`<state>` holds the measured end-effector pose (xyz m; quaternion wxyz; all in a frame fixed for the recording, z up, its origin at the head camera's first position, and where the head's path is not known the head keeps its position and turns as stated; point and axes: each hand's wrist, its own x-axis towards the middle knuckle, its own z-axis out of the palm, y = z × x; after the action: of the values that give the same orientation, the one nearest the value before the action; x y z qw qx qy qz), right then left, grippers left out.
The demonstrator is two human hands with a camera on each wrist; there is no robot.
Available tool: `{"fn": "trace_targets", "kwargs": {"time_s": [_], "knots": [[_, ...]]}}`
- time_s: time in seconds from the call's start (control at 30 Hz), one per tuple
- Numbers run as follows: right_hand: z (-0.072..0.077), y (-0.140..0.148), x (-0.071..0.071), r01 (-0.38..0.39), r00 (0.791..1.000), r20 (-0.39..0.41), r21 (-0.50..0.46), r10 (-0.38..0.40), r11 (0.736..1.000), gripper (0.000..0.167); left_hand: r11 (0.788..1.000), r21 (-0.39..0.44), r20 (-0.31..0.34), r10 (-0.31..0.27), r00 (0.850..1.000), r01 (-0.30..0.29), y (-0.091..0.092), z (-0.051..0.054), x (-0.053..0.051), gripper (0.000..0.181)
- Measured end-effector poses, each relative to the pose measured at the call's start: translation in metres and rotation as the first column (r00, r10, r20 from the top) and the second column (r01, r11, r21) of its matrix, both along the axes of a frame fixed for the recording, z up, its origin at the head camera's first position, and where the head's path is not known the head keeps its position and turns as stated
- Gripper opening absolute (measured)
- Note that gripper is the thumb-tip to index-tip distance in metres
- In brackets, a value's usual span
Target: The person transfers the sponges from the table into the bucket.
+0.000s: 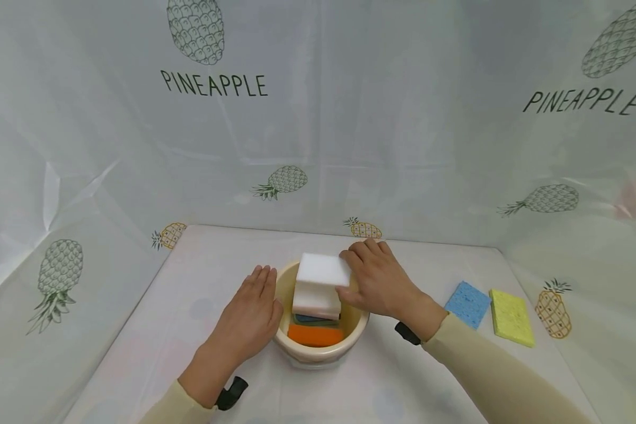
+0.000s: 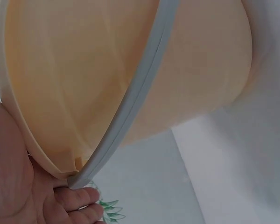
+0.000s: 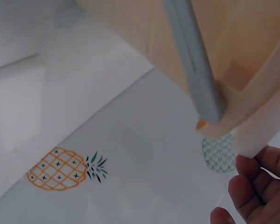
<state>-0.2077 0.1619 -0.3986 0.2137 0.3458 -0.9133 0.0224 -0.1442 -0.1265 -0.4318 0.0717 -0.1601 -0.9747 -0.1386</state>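
The right grip [image 1: 375,279] holds a plain white, straight-edged block [image 1: 323,270].

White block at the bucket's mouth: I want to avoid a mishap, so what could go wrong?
The right hand holds the white block by one side, so it might slip onto the orange piece in the bucket. The left hand lies against the rim with fingers straight, so the bucket could shift if the block catches.
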Motion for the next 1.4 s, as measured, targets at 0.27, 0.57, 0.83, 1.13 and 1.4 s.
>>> {"fn": "trace_targets", "kwargs": {"time_s": [0.27,0.57,0.83,1.13,1.4], "knots": [[-0.009,-0.009,0.003,-0.009,0.997,0.080,0.049,0.005,0.999,0.056,1.000,-0.009,-0.022,0.013,1.000,-0.014,0.003,-0.001,0.001,0.059],[-0.014,-0.010,0.003,-0.014,0.997,0.076,0.070,0.009,0.997,0.056,0.999,-0.032,-0.034,0.020,0.999,-0.021,0.006,-0.002,0.002,0.060],[-0.012,-0.010,0.003,-0.009,0.997,0.080,0.096,0.001,0.995,0.057,1.000,-0.009,-0.039,0.026,0.999,-0.027,0.008,-0.002,0.002,0.059],[-0.014,-0.006,0.003,0.014,0.996,0.088,0.102,-0.022,0.995,0.062,0.999,-0.021,-0.011,-0.032,0.999,0.032,0.003,0.005,0.001,0.061],[-0.017,-0.004,0.000,0.021,0.992,0.122,0.072,-0.030,0.997,0.062,0.996,-0.002,0.025,-0.092,0.995,0.092,-0.004,0.007,-0.006,0.059]]}}
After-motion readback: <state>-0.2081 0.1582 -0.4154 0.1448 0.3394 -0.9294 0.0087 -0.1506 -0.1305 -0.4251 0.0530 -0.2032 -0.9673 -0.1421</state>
